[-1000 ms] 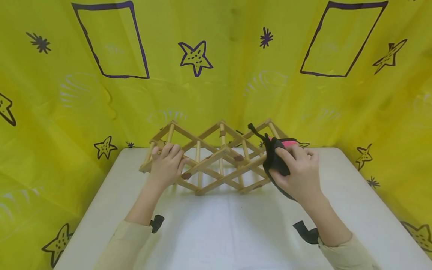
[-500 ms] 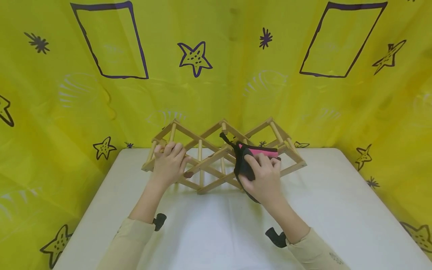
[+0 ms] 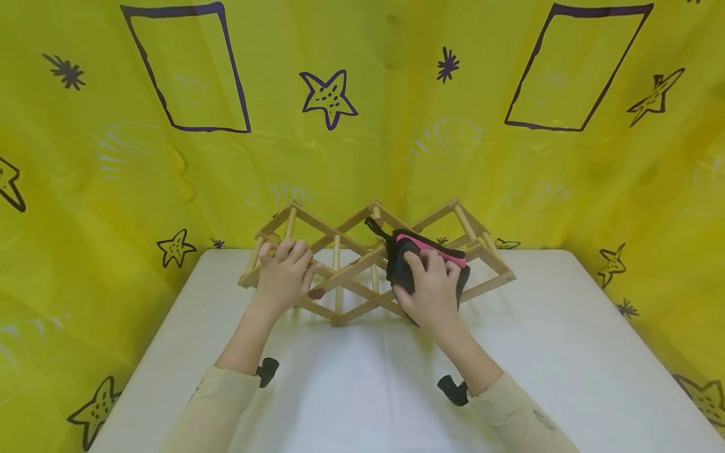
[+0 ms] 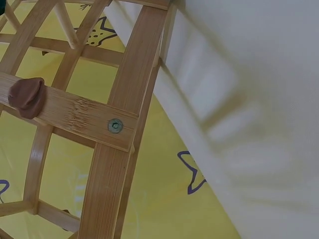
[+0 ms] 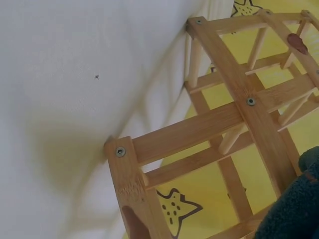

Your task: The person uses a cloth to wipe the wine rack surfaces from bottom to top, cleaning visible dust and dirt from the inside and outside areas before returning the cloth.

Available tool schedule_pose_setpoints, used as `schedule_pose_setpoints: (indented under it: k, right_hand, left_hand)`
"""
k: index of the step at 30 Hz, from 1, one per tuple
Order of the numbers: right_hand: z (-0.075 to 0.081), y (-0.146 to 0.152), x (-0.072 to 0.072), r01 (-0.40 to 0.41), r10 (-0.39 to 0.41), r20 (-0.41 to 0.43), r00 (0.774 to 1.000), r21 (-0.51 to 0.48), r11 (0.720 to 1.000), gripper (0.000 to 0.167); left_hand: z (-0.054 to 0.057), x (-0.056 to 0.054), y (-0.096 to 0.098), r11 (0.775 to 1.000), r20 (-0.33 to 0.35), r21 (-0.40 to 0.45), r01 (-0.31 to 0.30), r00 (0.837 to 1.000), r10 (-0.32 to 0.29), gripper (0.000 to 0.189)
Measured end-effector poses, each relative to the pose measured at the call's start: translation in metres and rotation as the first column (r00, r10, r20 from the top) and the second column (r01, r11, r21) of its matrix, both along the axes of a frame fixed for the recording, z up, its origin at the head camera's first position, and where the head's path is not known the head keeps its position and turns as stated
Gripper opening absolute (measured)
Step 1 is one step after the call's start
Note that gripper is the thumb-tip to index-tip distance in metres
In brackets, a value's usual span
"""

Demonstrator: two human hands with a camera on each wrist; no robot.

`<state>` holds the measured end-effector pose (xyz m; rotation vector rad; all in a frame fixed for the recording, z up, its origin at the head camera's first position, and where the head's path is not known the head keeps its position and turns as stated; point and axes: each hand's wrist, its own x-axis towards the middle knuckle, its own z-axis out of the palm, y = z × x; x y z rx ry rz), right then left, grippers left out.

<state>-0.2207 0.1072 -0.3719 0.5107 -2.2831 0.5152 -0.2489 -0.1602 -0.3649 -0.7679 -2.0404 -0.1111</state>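
Observation:
A folding wooden lattice rack point(image 3: 359, 267) stands spread out on the white table. My left hand point(image 3: 283, 274) grips its left end, the fingers curled over the wood. In my right hand point(image 3: 433, 289) is a soft black pouch point(image 3: 399, 272) with a pink strip and a dark loop at its upper left. The pouch is held at the right-middle part of the rack, hiding some slats; whether it rests on them I cannot tell. In the right wrist view, dark fuzzy fabric point(image 5: 294, 214) shows beside the slats. Neither wrist view shows the fingers.
A yellow curtain point(image 3: 385, 157) printed with stars hangs close behind the rack. The white table point(image 3: 362, 384) extends in front and to both sides. Brown patches point(image 4: 27, 97) sit on some slats. Black wrist mounts point(image 3: 453, 390) stick out from the sleeves.
My right hand has carried the pouch left from the rack's right end to its right-middle part, then tilted it slightly. The left hand keeps its grip at the left end.

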Motion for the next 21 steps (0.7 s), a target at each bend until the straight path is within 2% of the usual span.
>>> schedule_pose_setpoints:
  k: [9,13,21]
  right_hand:
    - [-0.003,-0.006,-0.007,0.036,-0.036,-0.017,0.999,0.029,0.999,0.057]
    - [-0.004,-0.009,-0.009,0.037,-0.037,-0.058,0.998,-0.003,0.999,0.058]
    - [-0.010,-0.015,-0.009,0.041,-0.054,-0.156,0.986,-0.082,0.996,0.049]
  left_hand:
    - [0.000,0.000,-0.002,1.000,0.015,-0.023,0.011,1.000,-0.011,0.027]
    - [0.002,0.001,-0.002,0.999,0.018,-0.035,0.010,1.000,-0.009,0.033]
    - [0.001,0.002,-0.001,1.000,0.015,-0.030,-0.002,1.000,0.002,0.024]
